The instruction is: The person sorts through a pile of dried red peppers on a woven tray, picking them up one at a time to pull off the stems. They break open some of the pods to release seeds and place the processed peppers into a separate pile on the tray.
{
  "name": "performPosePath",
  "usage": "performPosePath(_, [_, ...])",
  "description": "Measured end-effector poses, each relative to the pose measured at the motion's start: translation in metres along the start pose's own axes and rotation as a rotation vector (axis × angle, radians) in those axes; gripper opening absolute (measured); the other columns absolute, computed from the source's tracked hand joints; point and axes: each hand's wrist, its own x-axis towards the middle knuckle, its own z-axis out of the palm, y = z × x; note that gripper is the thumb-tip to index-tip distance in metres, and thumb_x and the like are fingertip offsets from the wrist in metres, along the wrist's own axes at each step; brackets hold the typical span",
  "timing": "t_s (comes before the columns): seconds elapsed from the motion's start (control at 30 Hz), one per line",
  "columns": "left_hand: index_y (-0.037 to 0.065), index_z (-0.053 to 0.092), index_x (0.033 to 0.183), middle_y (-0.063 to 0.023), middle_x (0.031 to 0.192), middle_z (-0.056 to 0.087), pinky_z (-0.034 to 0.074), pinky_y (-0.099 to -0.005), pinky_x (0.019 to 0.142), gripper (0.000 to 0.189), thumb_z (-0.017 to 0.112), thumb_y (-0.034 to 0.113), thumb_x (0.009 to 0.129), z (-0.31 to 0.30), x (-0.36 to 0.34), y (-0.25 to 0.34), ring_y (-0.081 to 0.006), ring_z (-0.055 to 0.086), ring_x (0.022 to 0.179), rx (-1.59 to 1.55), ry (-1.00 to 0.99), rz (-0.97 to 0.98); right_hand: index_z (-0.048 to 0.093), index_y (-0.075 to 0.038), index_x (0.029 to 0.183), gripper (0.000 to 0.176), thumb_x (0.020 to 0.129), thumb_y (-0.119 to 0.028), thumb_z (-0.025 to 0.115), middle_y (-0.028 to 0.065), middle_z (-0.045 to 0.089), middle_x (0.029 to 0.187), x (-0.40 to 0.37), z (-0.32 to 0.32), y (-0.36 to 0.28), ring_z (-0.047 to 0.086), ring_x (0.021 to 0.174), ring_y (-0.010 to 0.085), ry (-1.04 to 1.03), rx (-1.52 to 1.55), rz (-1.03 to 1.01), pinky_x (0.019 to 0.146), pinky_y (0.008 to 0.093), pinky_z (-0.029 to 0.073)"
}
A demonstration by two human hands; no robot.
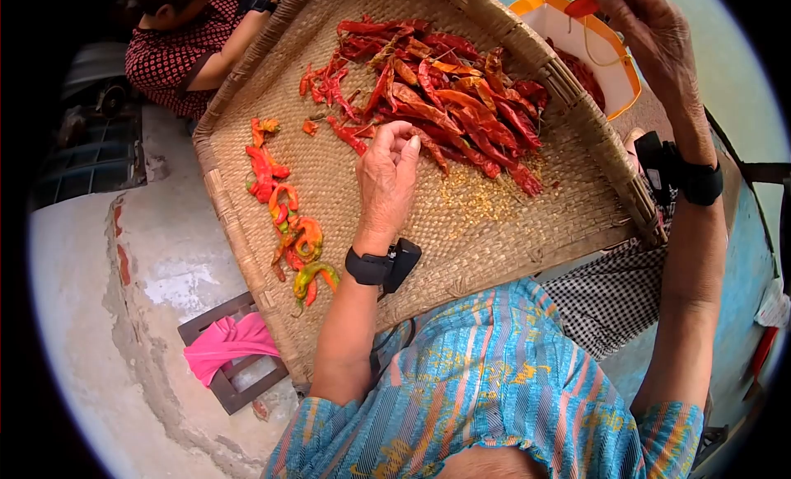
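Note:
A woven bamboo tray (527, 236) lies in front of me with a heap of dried red chillies (474, 108) on it. My left hand (387, 178) is at the near edge of the heap, fingers curled against the thumb; what they hold, if anything, is hidden. Pale loose seeds (478, 194) lie to its right. My right hand (655, 50) is raised past the tray's right rim, its fingers closed on a red chilli (583, 4). Below it stands a white bag with an orange rim (634, 83), with red chillies inside.
Fresher, curled red, orange and green chillies (306, 236) line the tray's left side. Another person (185, 46) in a patterned top sits at the upper left, by the rim. A pink cloth (231, 347) lies over a dark frame (247, 380) on the floor.

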Motion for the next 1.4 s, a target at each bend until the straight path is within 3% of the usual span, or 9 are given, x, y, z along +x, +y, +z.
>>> performPosePath(0.2, [0.000,0.051,0.111,-0.0076,0.081,0.062,0.051,-0.0317,0.066,0.029,0.066,0.017,0.092,0.014,0.011,-0.012,-0.0167,0.062,0.071,0.036,0.014,-0.099,0.061,0.003,0.106,0.021,0.094,-0.014,0.064,0.0116,0.065,0.077,-0.006,-0.012,-0.007,0.061,0.066,0.0189,-0.170,-0.471,0.200,0.059,0.0319,0.050])
performPosePath(0.33, [0.001,0.046,0.112,-0.0066,0.082,0.061,0.050,-0.0276,0.065,0.033,0.068,0.012,0.090,0.019,0.010,-0.023,-0.0137,0.061,0.072,-0.126,0.029,-0.105,0.062,0.002,0.096,0.019,0.097,-0.017,0.061,0.0065,0.061,0.068,-0.013,0.004,0.003,0.057,0.060,0.0157,-0.162,-0.479,-0.239,0.054,0.0295,0.047])
performPosePath(0.53, [0.002,0.044,0.116,-0.0046,0.090,0.060,0.051,-0.0227,0.065,0.032,0.065,0.007,0.091,0.006,-0.007,0.014,-0.0094,0.060,0.076,-0.634,0.018,-0.173,0.069,0.003,0.095,0.030,0.092,-0.027,0.067,0.0159,0.069,0.081,-0.025,0.028,-0.053,0.067,0.071,0.0240,-0.619,0.110,0.267,0.066,0.0350,0.053])
performPosePath(0.73, [0.002,0.044,0.119,-0.0094,0.098,0.064,0.057,-0.0266,0.073,0.031,0.062,0.005,0.094,0.024,-0.012,0.055,-0.0131,0.065,0.085,-0.853,-0.087,-0.038,0.066,0.003,0.086,0.032,0.089,-0.028,0.070,0.0200,0.061,0.071,-0.050,0.053,-0.055,0.060,0.065,0.0360,-0.832,0.234,0.137,0.059,0.0431,0.046])
performPosePath(0.83, [0.000,0.047,0.117,-0.0102,0.096,0.065,0.055,-0.0256,0.074,0.022,0.057,0.008,0.098,0.022,-0.010,0.062,-0.0122,0.065,0.083,-0.761,-0.115,-0.008,0.056,0.004,0.077,0.033,0.086,-0.024,0.071,0.0219,0.054,0.067,-0.048,0.050,-0.055,0.056,0.061,0.0382,-0.751,0.124,0.118,0.057,0.0443,0.043])
performPosePath(1.07, [0.004,0.062,0.113,-0.0040,0.096,0.063,0.054,-0.0285,0.073,0.021,0.063,0.003,0.092,-0.005,0.012,0.018,-0.0111,0.061,0.080,0.190,0.028,0.265,0.065,-0.005,0.094,0.024,0.100,-0.027,0.059,-0.0038,0.051,0.062,-0.019,0.016,0.011,0.054,0.054,0.0045,-0.483,0.158,0.204,0.045,0.0227,0.043])
performPosePath(1.13, [0.007,0.064,0.114,-0.0038,0.097,0.060,0.053,-0.0310,0.070,0.027,0.064,-0.001,0.088,0.002,0.015,0.008,-0.0137,0.060,0.077,0.164,0.029,0.273,0.060,-0.001,0.081,0.025,0.099,-0.018,0.060,-0.0006,0.052,0.060,0.002,0.002,-0.024,0.051,0.054,0.0091,-0.441,0.161,0.527,0.049,0.0260,0.043])
performPosePath(1.3, [0.010,0.066,0.109,-0.0062,0.097,0.058,0.053,-0.0331,0.067,0.029,0.068,-0.003,0.083,0.014,0.023,0.004,-0.0191,0.062,0.077,0.349,0.047,0.438,0.057,-0.002,0.073,0.031,0.098,-0.019,0.060,-0.0032,0.046,0.056,-0.002,-0.009,0.019,0.047,0.051,0.0058,-0.327,0.064,0.445,0.046,0.0252,0.040])
performPosePath(1.4, [0.008,0.067,0.105,-0.0081,0.097,0.058,0.053,-0.0366,0.067,0.024,0.069,-0.001,0.083,0.016,0.026,0.003,-0.0240,0.063,0.079,0.351,0.077,0.489,0.066,-0.004,0.098,0.023,0.100,-0.026,0.059,-0.0034,0.055,0.064,-0.013,-0.014,0.079,0.055,0.055,0.0037,-0.375,-0.122,0.475,0.046,0.0222,0.044])
